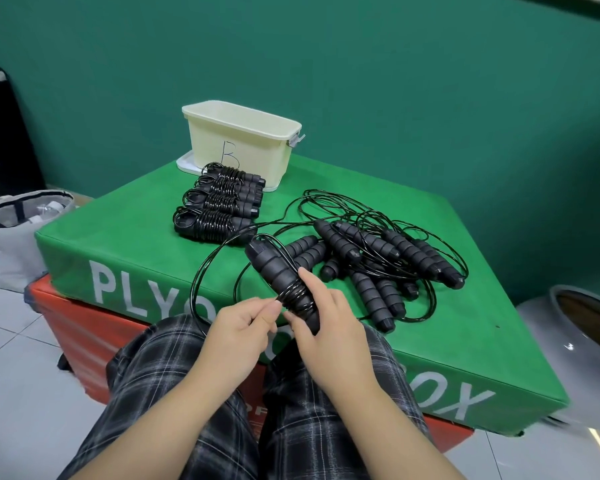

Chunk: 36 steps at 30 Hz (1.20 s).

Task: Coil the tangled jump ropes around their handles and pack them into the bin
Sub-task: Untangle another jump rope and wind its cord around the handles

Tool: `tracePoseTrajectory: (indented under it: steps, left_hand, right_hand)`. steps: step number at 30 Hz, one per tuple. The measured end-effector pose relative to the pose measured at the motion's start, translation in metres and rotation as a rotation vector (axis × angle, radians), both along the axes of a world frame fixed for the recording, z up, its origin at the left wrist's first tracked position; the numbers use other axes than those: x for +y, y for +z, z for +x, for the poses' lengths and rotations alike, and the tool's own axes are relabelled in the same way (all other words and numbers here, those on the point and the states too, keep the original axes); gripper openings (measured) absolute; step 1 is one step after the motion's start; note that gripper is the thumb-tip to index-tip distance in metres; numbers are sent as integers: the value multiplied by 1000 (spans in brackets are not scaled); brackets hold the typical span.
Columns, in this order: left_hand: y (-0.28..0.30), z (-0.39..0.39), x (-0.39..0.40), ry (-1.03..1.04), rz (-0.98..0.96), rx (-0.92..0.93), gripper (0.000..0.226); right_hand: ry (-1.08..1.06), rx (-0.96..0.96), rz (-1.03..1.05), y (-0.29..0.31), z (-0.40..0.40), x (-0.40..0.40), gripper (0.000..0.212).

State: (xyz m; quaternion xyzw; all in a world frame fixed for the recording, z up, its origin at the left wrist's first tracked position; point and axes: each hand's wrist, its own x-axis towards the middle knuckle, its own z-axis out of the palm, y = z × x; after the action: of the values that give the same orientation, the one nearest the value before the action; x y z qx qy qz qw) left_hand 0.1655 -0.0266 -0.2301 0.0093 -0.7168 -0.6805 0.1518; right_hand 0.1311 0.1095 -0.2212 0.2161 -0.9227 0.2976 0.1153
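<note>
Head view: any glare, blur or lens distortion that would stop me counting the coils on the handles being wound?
Head view: even, soft lighting, faint shadows; wide-angle bending curves the green plyo box edges; slight glare on the cord wraps around the handles held by the right hand, the left hand pinching the cord; wraps merge, so the count is uncertain; frame corners soft.

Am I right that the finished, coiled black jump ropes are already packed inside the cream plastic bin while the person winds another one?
Not quite. The head view shows the coiled black jump ropes lying on the green padded box, in front of the cream plastic bin, not inside it. The rest holds: the right hand grips a pair of handles while the left hand winds cord.
</note>
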Motion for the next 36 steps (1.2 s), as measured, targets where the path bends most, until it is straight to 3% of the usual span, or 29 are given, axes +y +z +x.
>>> tracePoseTrajectory:
  steps: [4,12,15,18,21,23,27,30,33,36]
  left_hand:
    - [-5,-1,-2,-86,23,-21,42]
    - [-13,-14,3,-52,269,-102,8]
    - [-16,-15,-1,-86,279,-133,41]
    - [-19,-13,-7,-149,123,-185,77]
    - [-19,-11,-8,-62,20,-175,85]
    - [-16,-9,-6,23,-12,-160,70]
    - [-16,-9,-1,101,-49,-39,45]
    - [-17,-6,0,96,-77,54,45]
    - [-14,-3,-1,94,-122,132,38]
    - [-12,-3,-2,108,-65,121,33]
  right_hand:
    - [-4,-2,-50,0,-2,0,59]
    - [70,-108,-309,2,-1,4,52]
    - [144,-196,-409,4,0,6,45]
    - [132,-238,-454,4,-1,8,38]
    - [100,-252,-402,4,-2,5,32]
    - [103,-143,-354,2,-1,3,37]
    - [88,150,-350,-3,-6,3,26]
    - [77,116,-337,-2,-7,4,38]
    - [38,28,-176,1,-5,2,62]
    - [23,60,-5,-1,-5,0,78]
